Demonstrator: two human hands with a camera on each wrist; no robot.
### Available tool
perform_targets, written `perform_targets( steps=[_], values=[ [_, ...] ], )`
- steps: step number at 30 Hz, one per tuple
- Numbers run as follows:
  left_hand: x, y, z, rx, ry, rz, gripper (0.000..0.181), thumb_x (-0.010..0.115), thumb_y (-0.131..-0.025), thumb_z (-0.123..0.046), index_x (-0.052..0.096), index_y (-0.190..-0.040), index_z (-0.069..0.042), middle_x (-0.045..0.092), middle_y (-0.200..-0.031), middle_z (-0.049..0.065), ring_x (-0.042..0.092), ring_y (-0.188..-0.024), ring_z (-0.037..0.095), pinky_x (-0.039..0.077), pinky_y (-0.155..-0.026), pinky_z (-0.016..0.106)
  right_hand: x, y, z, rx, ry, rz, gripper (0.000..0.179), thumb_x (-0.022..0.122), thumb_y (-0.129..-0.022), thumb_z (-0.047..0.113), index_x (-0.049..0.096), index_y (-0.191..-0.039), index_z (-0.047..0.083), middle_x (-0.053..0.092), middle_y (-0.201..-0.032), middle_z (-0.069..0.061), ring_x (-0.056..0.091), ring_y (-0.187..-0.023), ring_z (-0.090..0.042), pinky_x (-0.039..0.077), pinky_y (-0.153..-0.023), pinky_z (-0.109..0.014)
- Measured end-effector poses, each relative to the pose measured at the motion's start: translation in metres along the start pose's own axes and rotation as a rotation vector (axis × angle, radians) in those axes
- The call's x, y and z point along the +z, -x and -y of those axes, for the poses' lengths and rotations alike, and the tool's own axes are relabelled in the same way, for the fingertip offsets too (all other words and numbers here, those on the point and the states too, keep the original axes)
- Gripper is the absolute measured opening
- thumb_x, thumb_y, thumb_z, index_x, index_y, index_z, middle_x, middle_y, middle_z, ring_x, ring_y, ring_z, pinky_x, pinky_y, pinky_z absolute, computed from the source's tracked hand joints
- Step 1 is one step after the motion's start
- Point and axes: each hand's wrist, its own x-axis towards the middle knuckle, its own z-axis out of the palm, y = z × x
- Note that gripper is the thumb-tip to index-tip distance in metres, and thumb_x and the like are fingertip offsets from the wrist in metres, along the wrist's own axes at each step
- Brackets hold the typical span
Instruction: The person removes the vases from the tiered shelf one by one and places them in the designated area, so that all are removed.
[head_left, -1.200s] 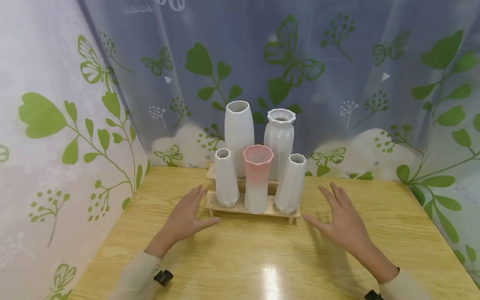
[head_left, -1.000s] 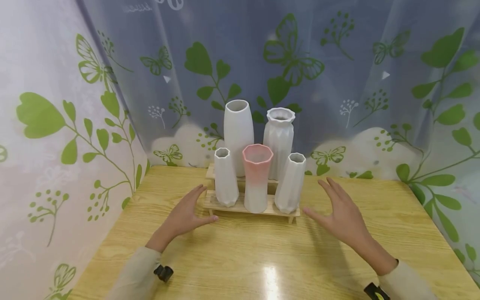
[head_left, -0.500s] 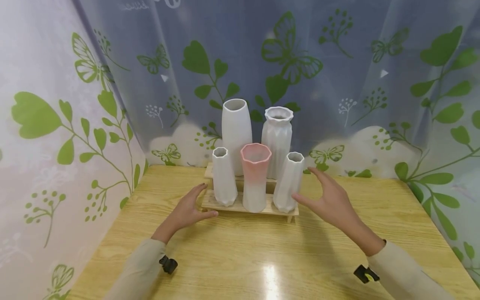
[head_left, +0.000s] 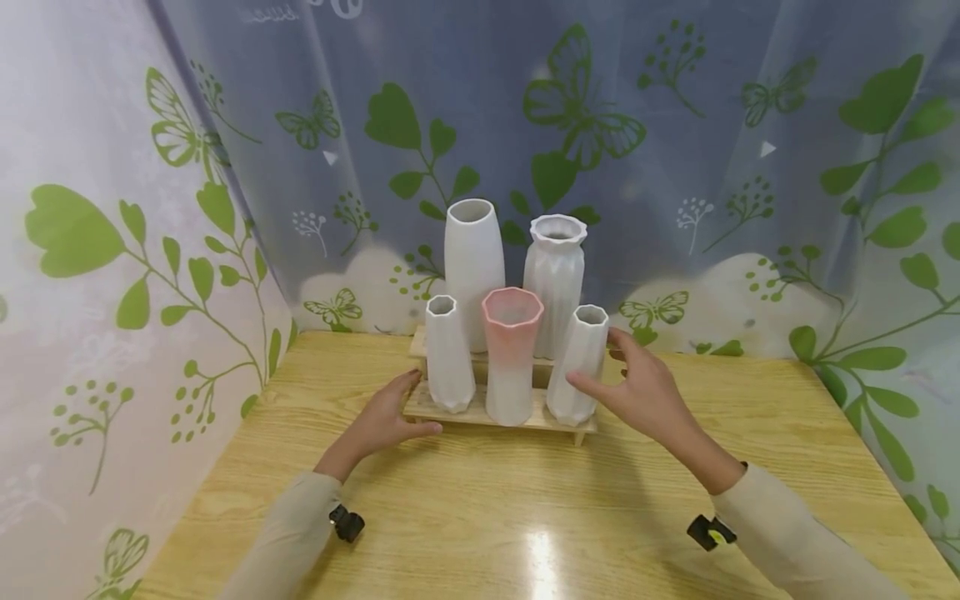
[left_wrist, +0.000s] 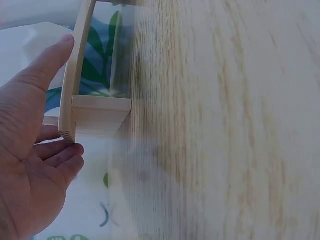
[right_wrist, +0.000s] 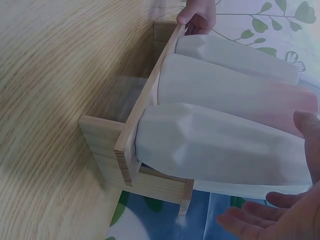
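Note:
A two-tier wooden stand [head_left: 540, 417] holds several ceramic vases. In front are a white left vase [head_left: 451, 358], a pink-and-white vase [head_left: 512, 358] and a white right vase [head_left: 579, 358]. Behind them rise a tall smooth white vase [head_left: 474, 258] and a ruffle-rimmed white vase [head_left: 555, 275]. My left hand [head_left: 382, 421] grips the stand's left end, thumb at the front edge, fingers curled at the end, as the left wrist view shows. Around the right vase, my right hand [head_left: 645, 392] is spread, thumb before it; the right wrist view shows the other fingers [right_wrist: 245, 220] apart from it.
The stand is on a wood-grain table [head_left: 450, 517] with a bright reflection near the front. A curtain [head_left: 480, 100] printed with leaves and butterflies hangs right behind the stand, and patterned cloth also covers both sides.
My right hand has moved left from beside the stand to around the right vase. My left hand has closed in slightly on the stand's left end. The vases stay in place.

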Motion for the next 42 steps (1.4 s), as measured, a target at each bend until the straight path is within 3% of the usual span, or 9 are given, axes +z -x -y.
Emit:
perform_targets(
  steps=[12,19,42],
  values=[
    [-0.0016,-0.0044,0.0020,0.000,-0.002,-0.020,0.092,0.086,-0.084,-0.041,0.043,-0.152,0.002,0.042,-0.157,0.024,0.038,-0.145,0.044,0.036,-0.118,0.061,0.0059,-0.0045,0.0021,-0.002,-0.040,0.014,0.088,0.073,-0.088,0.062,0.043,-0.150,0.009,0.060,-0.138,-0.017,0.062,-0.121,-0.040,0.057,-0.094,-0.058],
    [-0.0019,-0.0044,0.0029,-0.004,0.010,-0.022,0.092,0.086,-0.083,-0.041,0.044,-0.152,0.001,0.044,-0.156,0.023,0.039,-0.144,0.044,0.038,-0.116,0.062,0.0074,-0.0057,0.0011,-0.031,-0.042,0.003,0.074,0.073,-0.092,0.054,0.050,-0.143,0.005,0.064,-0.131,-0.018,0.067,-0.112,-0.036,0.062,-0.087,-0.052],
    [-0.0004,-0.0065,0.0056,0.002,-0.002,-0.035,0.090,0.087,-0.082,-0.043,0.047,-0.150,0.001,0.050,-0.151,0.022,0.047,-0.138,0.043,0.045,-0.111,0.060,0.0070,-0.0038,-0.0032,-0.066,-0.078,-0.065,0.066,0.080,-0.088,0.048,0.061,-0.130,0.002,0.072,-0.118,-0.019,0.073,-0.102,-0.033,0.064,-0.082,-0.048]
  ],
)
